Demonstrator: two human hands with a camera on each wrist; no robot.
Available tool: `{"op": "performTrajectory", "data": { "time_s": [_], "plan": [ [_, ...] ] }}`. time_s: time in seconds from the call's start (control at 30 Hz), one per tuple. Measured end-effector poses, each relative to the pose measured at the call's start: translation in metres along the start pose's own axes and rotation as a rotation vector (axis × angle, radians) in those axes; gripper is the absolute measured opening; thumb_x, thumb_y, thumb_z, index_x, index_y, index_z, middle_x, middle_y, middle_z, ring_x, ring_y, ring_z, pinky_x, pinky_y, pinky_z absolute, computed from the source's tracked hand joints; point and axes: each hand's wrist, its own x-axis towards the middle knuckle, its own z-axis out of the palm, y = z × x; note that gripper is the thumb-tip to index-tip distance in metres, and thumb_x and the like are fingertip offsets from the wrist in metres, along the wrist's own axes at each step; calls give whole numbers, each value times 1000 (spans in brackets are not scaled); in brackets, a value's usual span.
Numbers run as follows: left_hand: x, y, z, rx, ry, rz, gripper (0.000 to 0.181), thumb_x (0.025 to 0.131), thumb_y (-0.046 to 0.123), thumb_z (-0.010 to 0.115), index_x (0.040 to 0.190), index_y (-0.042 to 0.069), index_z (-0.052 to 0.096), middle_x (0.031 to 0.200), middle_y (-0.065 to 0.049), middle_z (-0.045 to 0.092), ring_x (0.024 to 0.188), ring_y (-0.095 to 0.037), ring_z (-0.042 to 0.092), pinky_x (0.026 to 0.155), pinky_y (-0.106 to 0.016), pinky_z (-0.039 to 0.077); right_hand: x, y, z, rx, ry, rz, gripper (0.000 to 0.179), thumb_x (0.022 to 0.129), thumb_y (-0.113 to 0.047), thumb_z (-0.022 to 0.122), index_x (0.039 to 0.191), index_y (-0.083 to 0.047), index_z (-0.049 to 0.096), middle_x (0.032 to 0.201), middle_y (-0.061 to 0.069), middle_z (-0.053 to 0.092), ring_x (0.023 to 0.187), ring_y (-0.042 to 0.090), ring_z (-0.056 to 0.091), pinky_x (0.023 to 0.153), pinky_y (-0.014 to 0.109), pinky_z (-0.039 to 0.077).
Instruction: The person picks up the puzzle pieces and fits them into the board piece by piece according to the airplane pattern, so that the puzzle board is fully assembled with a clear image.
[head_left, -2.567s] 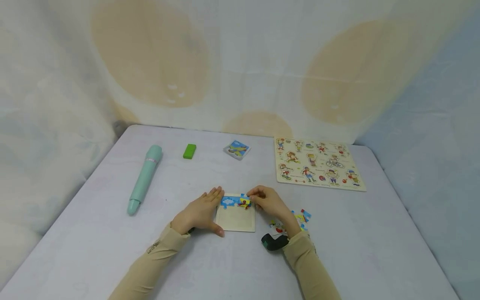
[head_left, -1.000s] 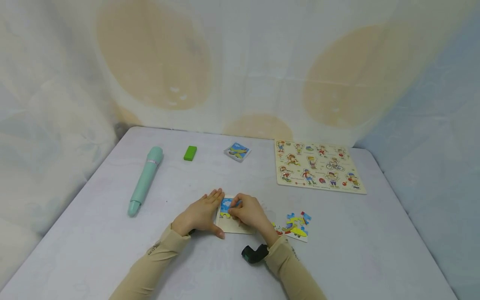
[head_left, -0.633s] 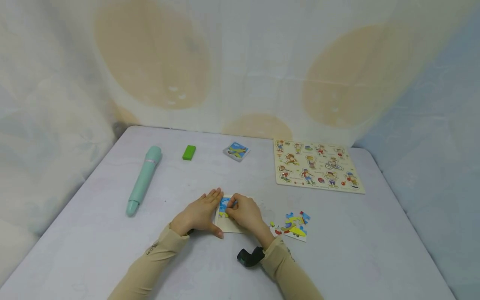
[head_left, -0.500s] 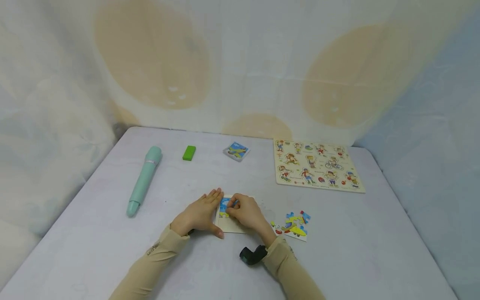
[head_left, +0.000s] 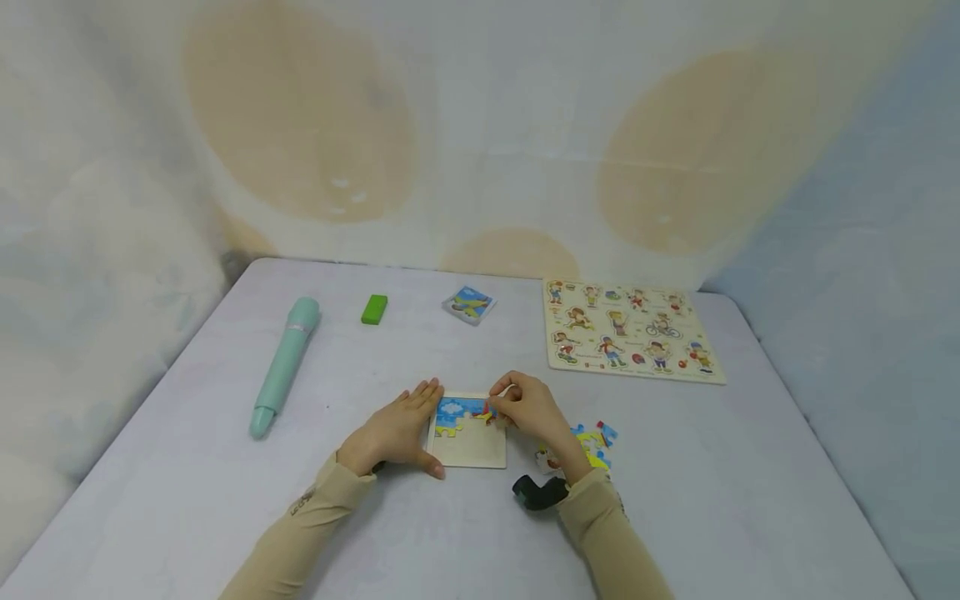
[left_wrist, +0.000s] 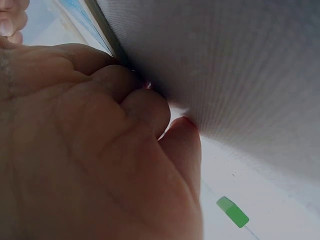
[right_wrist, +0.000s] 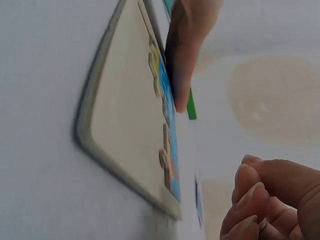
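A small square wooden puzzle board (head_left: 472,452) lies flat in front of me. Joined jigsaw pieces (head_left: 452,410) with blue sky and a cloud fill its upper left; a red and yellow piece (head_left: 487,412) sits at the upper right. My left hand (head_left: 395,430) rests along the board's left side, fingers straight and thumb spread. At the upper right corner is my right hand (head_left: 529,408), fingers curled and the thumb near the index fingertip. In the right wrist view those fingertips (right_wrist: 248,175) show nothing between them, apart from the board.
Loose puzzle pieces (head_left: 592,446) lie right of the board, partly behind the right wrist. Farther back are a green block (head_left: 374,309), a small airplane picture puzzle (head_left: 469,305) and a large peg board of figures (head_left: 633,329). A mint-green microphone-shaped object (head_left: 285,367) lies left.
My right hand carried the red and yellow piece to the board, worked over the board's middle, then drew back right to its upper right corner. The left hand stayed in place.
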Motion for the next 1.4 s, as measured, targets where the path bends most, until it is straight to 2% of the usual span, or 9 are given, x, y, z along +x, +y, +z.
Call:
{"op": "performTrajectory", "data": {
  "time_s": [0.13,0.3,0.5,0.7,0.87,1.13,1.23,1.4],
  "plan": [
    [1,0,1,0,4,2,127,61,58,84,152,-5,21,161,-20,16,150,-33,15,122,-51,19,-7,9,-24,12,13,-17,12,92,-16,65,99,-6,64,66,7,62,55,14,54,50,22,45],
    [-1,-1,-2,-7,7,-7,127,62,58,84,152,-5,20,161,-20,16,151,-34,14,122,-51,18,-19,23,-52,2,32,0,17,95,-18,62,104,-3,63,80,14,67,64,18,58,57,27,51],
    [-5,-7,-3,-31,6,-29,128,62,57,85,152,-6,19,161,-21,14,151,-35,13,122,-52,18,-36,39,-69,16,89,54,21,96,-18,61,108,-2,62,95,18,68,70,19,58,57,24,49],
    [-9,-10,-2,-31,3,-37,128,62,57,85,151,-6,19,161,-21,14,151,-36,13,121,-53,18,-56,52,-72,38,142,88,26,94,-19,63,114,-2,62,110,17,66,74,14,58,62,20,50],
    [-10,-9,-1,-45,10,-29,127,62,55,85,151,-7,20,161,-22,15,150,-37,13,121,-54,18,-66,59,-70,-59,172,117,33,89,-16,69,120,-5,61,112,14,67,74,14,53,62,20,45],
    [-10,-8,2,-46,7,-32,126,62,55,85,151,-7,20,161,-22,16,150,-37,14,121,-53,19,-69,63,-62,-179,135,101,69,73,-8,83,134,-9,52,110,12,64,65,13,49,54,21,41],
    [-10,-7,2,-49,6,-28,126,62,55,85,151,-7,20,161,-22,15,150,-37,14,121,-54,19,-68,63,-60,-208,133,80,69,70,-4,84,132,-10,55,104,9,62,65,13,47,53,20,40],
    [-9,-6,1,-46,2,-24,126,62,55,85,151,-7,19,161,-22,15,150,-37,13,121,-54,18,-68,63,-60,-219,132,63,50,73,-2,81,120,-7,64,92,6,51,75,15,43,61,22,37]
  ]
}}
